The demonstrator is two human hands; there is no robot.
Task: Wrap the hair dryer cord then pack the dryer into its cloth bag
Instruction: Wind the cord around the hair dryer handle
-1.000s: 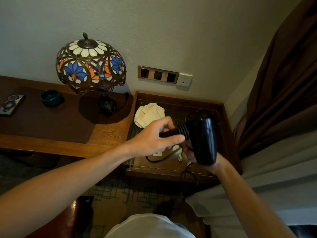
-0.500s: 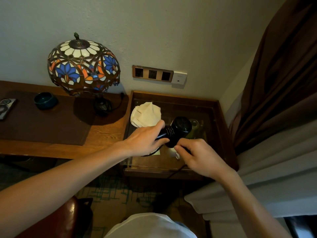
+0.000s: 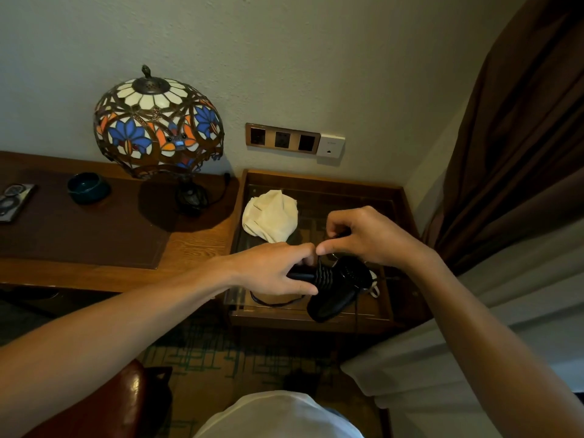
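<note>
The black hair dryer (image 3: 339, 286) hangs just above the glass-topped side table (image 3: 401, 197), its handle bound with several turns of black cord (image 3: 324, 275). My left hand (image 3: 271, 270) grips the handle from the left. My right hand (image 3: 369, 235) is above the dryer body, fingers pinched on the cord. A loose loop of cord (image 3: 275, 302) sags under my left hand, and the white plug (image 3: 374, 287) shows at the dryer's right. The cream cloth bag (image 3: 271, 214) lies crumpled at the table's back left.
A stained-glass lamp (image 3: 158, 124) stands on the wooden desk (image 3: 196, 248) to the left, with a teal bowl (image 3: 89, 187) beyond. A socket panel (image 3: 282, 140) sits on the wall. Brown curtain (image 3: 518, 137) and white bedding (image 3: 474, 343) close the right side.
My right hand rose from below the dryer to above it, carrying the cord around the handle. The dryer body swung down toward me.
</note>
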